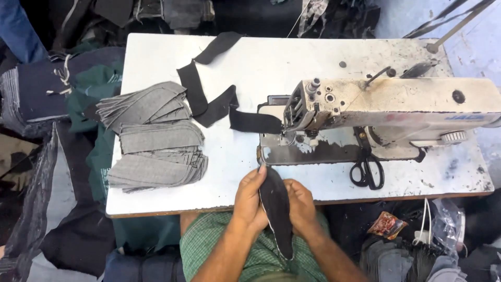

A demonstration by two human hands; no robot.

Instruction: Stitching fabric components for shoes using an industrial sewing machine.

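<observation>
Matt black cloth piece [275, 206] with pale stitched edge, grey woven fabric pieces [154, 138] stacked, soft and matt, black cloth strip [209, 102], white painted worktop [271, 65] scuffed and stained, sewing machine [386, 104] of worn cream enamelled metal, scissors [367, 169] with black glossy handles

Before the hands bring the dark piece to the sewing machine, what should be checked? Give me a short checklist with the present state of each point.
1. Dark fabric piece held by both hands: ok. The left hand and right hand each have a grip on one side of it.
2. Piece flat and aligned: cannot tell; it looks folded along its length.
3. Needle area of the sewing machine free: not ok. A chain of black strips still runs in under the machine's head.
4. Scissors clear of the path: ok, they lie to the right on the machine bed.
5. Stacks of grey pieces out of the way: ok, they sit at the left of the table.
</observation>
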